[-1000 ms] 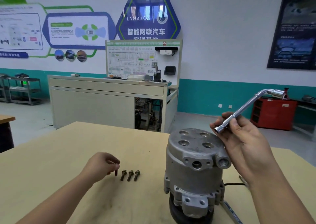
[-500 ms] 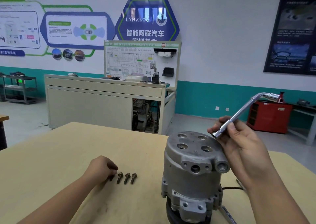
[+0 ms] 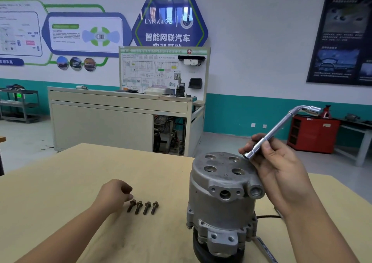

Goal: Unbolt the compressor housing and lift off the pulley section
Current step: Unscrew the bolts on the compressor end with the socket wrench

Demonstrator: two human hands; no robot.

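Right hand (image 3: 277,168): wrapped around an L-shaped socket wrench (image 3: 281,129), raised just beside the compressor's top edge.
Left hand (image 3: 115,192): loosely curled, fingertips at the leftmost bolt; grip cannot be told.
Bolts (image 3: 143,207): four, lying side by side on the table (image 3: 70,182).
Compressor housing (image 3: 222,194): upright on the table, four empty holes on top.
Pulley section (image 3: 203,251): dark, underneath the housing.

Open table (image 3: 60,182) lies left and far. Four bolts (image 3: 143,207) beside the left hand (image 3: 114,192) and the compressor (image 3: 221,198) at right block the near middle.
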